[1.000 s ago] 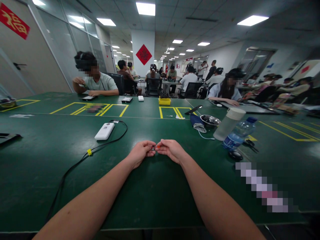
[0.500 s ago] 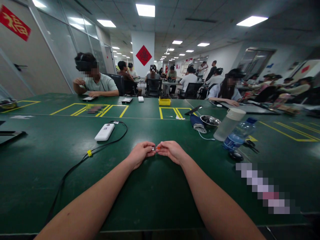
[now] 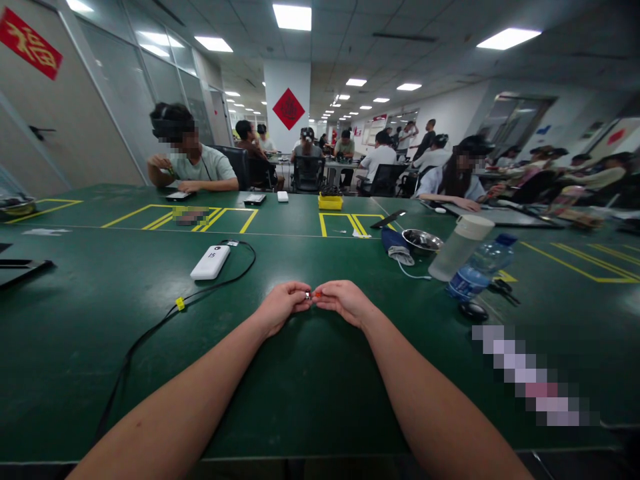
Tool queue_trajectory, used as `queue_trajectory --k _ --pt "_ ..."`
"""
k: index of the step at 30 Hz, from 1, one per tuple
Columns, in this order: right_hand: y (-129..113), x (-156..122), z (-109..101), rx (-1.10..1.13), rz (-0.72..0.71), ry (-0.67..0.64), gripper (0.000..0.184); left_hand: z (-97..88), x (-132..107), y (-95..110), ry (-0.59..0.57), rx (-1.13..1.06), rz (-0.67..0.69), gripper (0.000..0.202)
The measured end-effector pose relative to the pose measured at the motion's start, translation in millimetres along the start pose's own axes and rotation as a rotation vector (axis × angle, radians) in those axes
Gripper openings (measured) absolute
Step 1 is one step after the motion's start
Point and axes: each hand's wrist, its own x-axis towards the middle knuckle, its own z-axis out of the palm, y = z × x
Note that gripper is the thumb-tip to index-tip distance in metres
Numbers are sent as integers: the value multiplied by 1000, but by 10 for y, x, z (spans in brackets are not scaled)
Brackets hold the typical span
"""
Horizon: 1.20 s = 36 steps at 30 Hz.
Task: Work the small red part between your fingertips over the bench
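Both my hands rest on the green table [image 3: 310, 393], fingertips meeting in front of me. My left hand [image 3: 281, 306] pinches a tiny silvery piece [image 3: 307, 294]. My right hand [image 3: 345, 301] pinches a small orange-red piece [image 3: 317, 293] that touches the silvery one. Both hands are closed in a pinch; the pieces are too small to name. Both forearms stretch out from the near edge of the table.
A white power bank [image 3: 210, 261] with a black cable [image 3: 165, 320] lies to the left. At the right stand a frosted cup [image 3: 459, 247], a water bottle [image 3: 479, 268], a metal bowl [image 3: 421, 241] and a black mouse [image 3: 472, 311]. Several people sit at tables behind.
Hands stay pinched together at the same spot; only the head view has shifted slightly.
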Motion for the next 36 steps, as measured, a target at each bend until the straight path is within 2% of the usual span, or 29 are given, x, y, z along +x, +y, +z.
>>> queue_trajectory --k 7,14,19,36 --pt "7 -12 11 -29 -25 18 11 8 -7 6 -15 15 13 17" --pt "54 -13 35 -31 -50 -17 18 21 -23 18 0 8 11 18" --pt "58 -4 49 14 -46 -37 11 15 -15 23 24 -16 -14 15" --pt "38 -6 32 34 -34 -45 9 26 -26 46 13 -11 -23 20"
